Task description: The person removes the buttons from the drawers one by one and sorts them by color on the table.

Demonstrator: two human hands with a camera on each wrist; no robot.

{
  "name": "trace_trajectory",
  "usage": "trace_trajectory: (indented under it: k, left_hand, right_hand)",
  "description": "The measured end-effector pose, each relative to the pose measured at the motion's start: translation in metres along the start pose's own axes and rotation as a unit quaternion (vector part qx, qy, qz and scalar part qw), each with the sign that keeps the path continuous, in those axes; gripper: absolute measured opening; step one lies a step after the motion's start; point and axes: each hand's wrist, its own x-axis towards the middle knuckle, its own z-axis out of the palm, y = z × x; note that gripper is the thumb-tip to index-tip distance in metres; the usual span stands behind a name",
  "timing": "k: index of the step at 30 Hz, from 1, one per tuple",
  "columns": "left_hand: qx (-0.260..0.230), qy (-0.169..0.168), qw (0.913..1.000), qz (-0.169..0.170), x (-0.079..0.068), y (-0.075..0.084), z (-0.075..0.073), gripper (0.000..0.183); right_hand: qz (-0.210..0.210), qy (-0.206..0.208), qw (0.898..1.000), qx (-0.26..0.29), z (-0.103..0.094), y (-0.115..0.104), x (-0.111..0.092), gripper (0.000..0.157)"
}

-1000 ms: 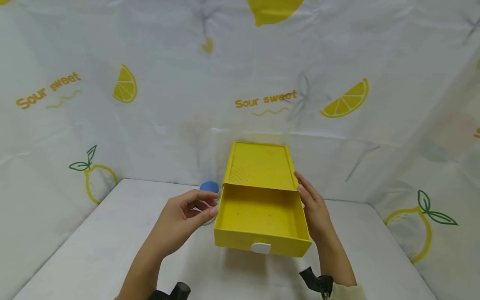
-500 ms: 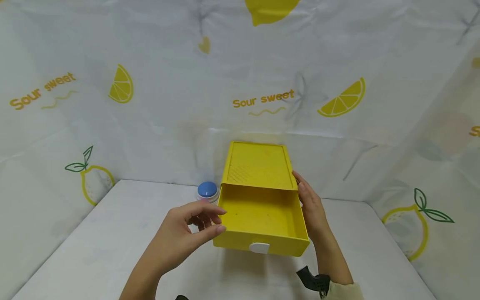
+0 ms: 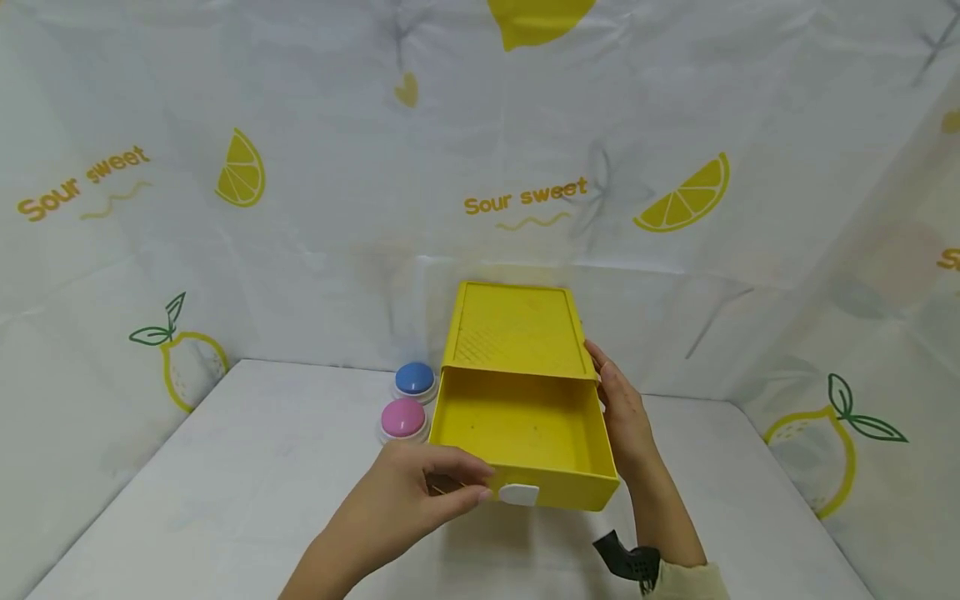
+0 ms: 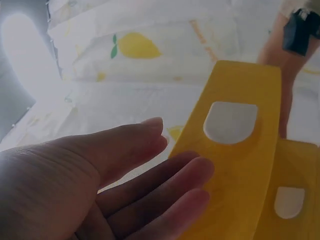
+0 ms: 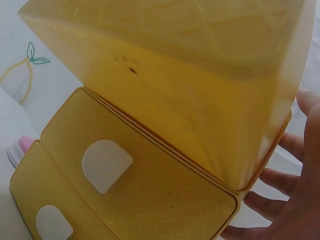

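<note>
A yellow drawer cabinet stands against the back wall. Its top drawer is pulled out toward me, with a bare inside and a white tab handle on its front. My left hand is at the drawer's front left corner, thumb and fingers apart, fingertips just left of the handle. In the left wrist view nothing lies between that hand's thumb and fingers. Along the cabinet's right side rests my right hand, its fingers extended. The right wrist view shows closed lower drawers under the pulled-out one.
Left of the cabinet sit a blue dome-topped button and a pink one, both on white bases. They stand on a white table. A lemon-printed white sheet encloses the back and sides.
My left hand has moved right and toward me, from beside the drawer's left wall to its front, uncovering the blue and pink buttons. The right hand and drawer stay nearly still.
</note>
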Motion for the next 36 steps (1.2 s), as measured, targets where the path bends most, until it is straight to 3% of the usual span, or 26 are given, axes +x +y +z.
trace_trajectory:
  k: [5, 8, 16, 24, 33, 36]
  left_hand:
    - [0.014, 0.007, 0.9990, -0.043, 0.003, 0.000, 0.013, 0.019]
    - [0.019, 0.006, 0.9986, -0.050, 0.005, -0.001, 0.019, 0.020]
    - [0.049, 0.018, 0.9983, -0.025, 0.009, -0.006, 0.025, 0.014]
    - [0.093, 0.075, 0.9920, 0.042, 0.015, -0.015, 0.034, 0.006]
    - [0.071, 0.083, 0.9920, 0.063, 0.023, -0.024, 0.030, 0.007]
    - [0.061, 0.082, 0.9927, 0.064, 0.026, -0.028, 0.029, 0.008]
  right_hand:
    - [0.006, 0.001, 1.000, -0.003, 0.001, 0.001, 0.000, 0.054]
    - [0.006, 0.004, 1.000, -0.002, 0.001, 0.002, 0.001, 0.055]
    - [-0.001, 0.006, 1.000, 0.022, 0.003, 0.002, 0.001, 0.055]
    - [0.006, 0.000, 1.000, 0.001, 0.001, -0.001, -0.001, 0.053]
    - [-0.010, -0.008, 1.000, 0.017, -0.001, -0.001, 0.000, 0.053]
    - [-0.036, -0.023, 0.999, 0.015, -0.003, 0.000, -0.001, 0.052]
